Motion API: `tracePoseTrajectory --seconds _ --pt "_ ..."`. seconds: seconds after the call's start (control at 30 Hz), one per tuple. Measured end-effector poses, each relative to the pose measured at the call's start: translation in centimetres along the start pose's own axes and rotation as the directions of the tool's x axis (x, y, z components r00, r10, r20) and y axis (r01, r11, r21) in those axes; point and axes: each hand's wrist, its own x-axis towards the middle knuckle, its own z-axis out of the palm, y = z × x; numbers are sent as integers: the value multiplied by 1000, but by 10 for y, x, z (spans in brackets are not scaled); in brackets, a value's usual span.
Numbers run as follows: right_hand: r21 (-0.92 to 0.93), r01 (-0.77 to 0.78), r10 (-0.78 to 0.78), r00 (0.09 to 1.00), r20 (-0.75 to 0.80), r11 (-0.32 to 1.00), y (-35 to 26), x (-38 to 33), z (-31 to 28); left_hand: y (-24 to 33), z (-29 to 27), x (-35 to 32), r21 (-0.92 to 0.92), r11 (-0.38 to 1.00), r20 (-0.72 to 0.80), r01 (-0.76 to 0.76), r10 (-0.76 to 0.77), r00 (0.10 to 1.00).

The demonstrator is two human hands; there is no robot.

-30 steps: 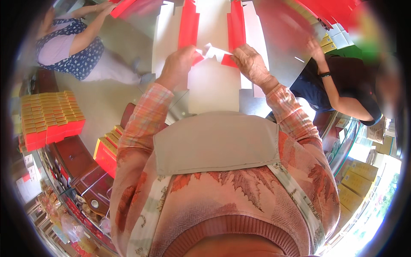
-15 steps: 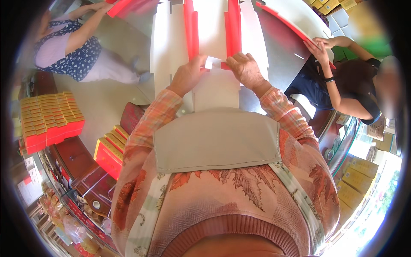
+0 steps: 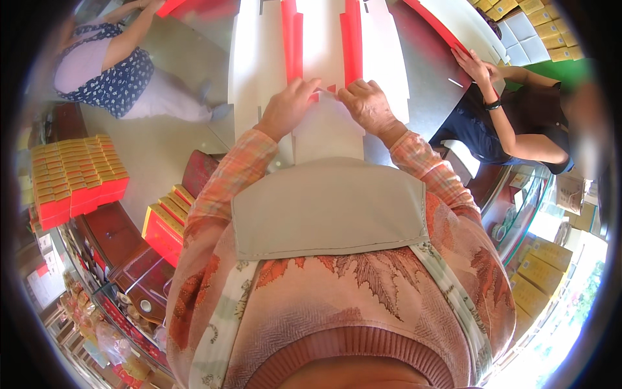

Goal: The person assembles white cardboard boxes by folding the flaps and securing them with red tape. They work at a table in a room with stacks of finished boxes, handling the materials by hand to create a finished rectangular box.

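A large flat cardboard box blank, white with slotted edges, lies on the table in front of me. Two raised red strips run along it, a left strip and a right strip. At the near end of the left strip, my left hand is closed, thumb and fingers pinching a small flap of the cardboard. My right hand pinches at the near end of the right strip, its fingers curled. Between the fingertips a bit of red and white shows; most of both flaps is hidden by my fingers.
At left, a person in a patterned apron holds red cardboard. At right, another person's hands hold a red-edged white sheet. Stacked red and yellow boxes and more boxes sit lower left. A glass case stands right.
My hands have drawn slightly closer together, and the white flap between them has folded down out of sight. The person at right has shifted their hands and sheet upward.
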Motion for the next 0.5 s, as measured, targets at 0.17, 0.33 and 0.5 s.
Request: tracePoseTrajectory --seconds 0.17,0.33,0.5 --pt "29 6 -9 993 119 1000 13 -3 4 -13 -4 -9 6 984 -48 -177 177 983" --pt "34 54 -58 987 149 998 1 -2 8 -31 -2 -22 -19 980 -109 -198 195 975" --pt "30 74 -78 988 134 997 -11 -3 13 -57 -8 -37 6 926 -91 -377 376 922"
